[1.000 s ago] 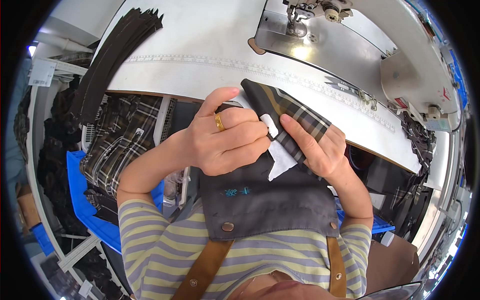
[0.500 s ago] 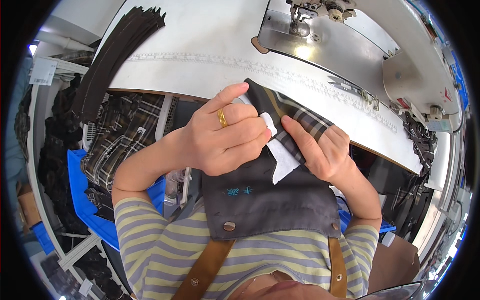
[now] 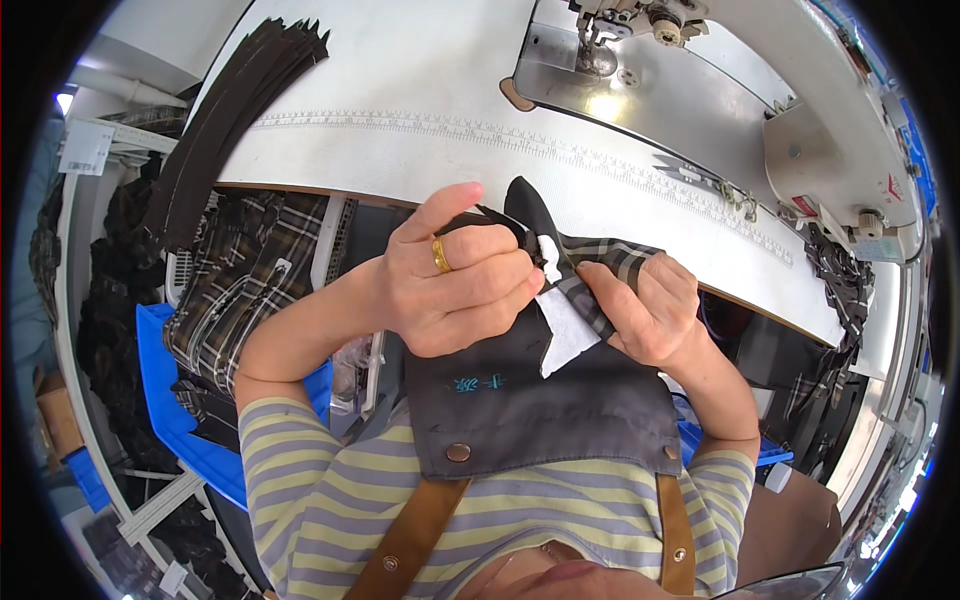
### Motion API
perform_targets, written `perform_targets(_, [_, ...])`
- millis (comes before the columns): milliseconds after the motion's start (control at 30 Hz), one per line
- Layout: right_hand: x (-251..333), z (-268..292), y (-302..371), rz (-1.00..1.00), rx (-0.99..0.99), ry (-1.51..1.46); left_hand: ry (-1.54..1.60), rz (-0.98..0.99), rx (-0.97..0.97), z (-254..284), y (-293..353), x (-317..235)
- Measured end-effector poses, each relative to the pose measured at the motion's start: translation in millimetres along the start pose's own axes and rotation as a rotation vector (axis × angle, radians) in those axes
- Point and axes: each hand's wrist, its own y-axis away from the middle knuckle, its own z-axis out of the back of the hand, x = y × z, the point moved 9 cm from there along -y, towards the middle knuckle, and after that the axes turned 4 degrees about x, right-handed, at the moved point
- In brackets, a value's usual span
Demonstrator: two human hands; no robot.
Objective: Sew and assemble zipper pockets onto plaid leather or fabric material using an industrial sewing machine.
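Observation:
A plaid fabric piece in black, grey and tan is stretched between my hands, in front of the table edge. My left hand, with a gold ring, is closed on its dark left edge, the index finger pointing up and away. My right hand pinches the plaid side between thumb and fingers. A dark flap stands up between the hands. Below it hangs a white lining piece, in front of my dark apron. The fabric under my left fingertips is partly hidden.
A sewing machine stands at the far right on the white table, which has a printed ruler. Thread snips lie near it. Dark fabric strips hang over the left edge, above plaid pieces and a blue bin.
The dark edge of the fabric has been opened and turned, so a pointed flap now stands up. My left hand has shifted slightly left and down; my right hand keeps its place.

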Motion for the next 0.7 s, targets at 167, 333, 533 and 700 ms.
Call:
perform_targets(167, [-10, 0, 5, -0.046, -0.079, -0.073, 0.046, 0.334, 0.051, 4, -9, 32])
perform_targets(333, [-31, -12, 7, -0.272, 0.039, -0.25, 0.326, 0.533, 0.276, -9, -11, 62])
perform_targets(533, [-56, -29, 21, -0.734, 0.0, -0.721, 0.834, 0.858, 0.176, -35, 1, 86])
perform_targets(700, [-63, -46, 30, -0.903, -0.045, -0.987, 0.844, 0.867, 0.146, -42, 0, 90])
